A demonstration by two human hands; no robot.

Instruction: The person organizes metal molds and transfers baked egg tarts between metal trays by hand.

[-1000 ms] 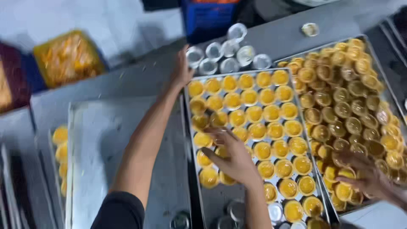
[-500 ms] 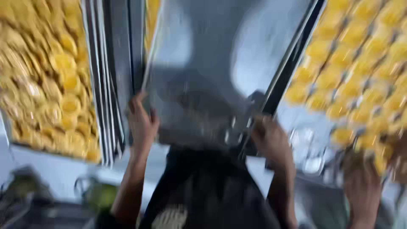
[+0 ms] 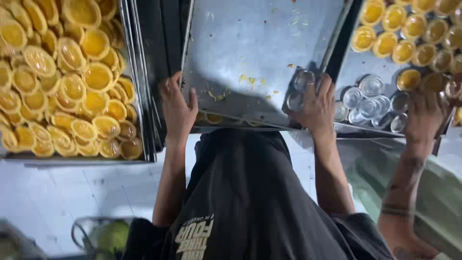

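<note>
One metal tray (image 3: 260, 43) is gripped at its near edge by two hands: left hand (image 3: 177, 108) and right hand (image 3: 317, 108), both closed; two empty tins (image 3: 299, 91) are pinned under the right.

Dim, bluish light; slight motion blur

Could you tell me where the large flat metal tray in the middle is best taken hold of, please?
Take the metal tray by its near rim, from the body's side, one hold towards each corner, as the left hand and right hand do. It is wide, flat and shallow, and trays of yellow tart shells crowd both side edges.
</note>
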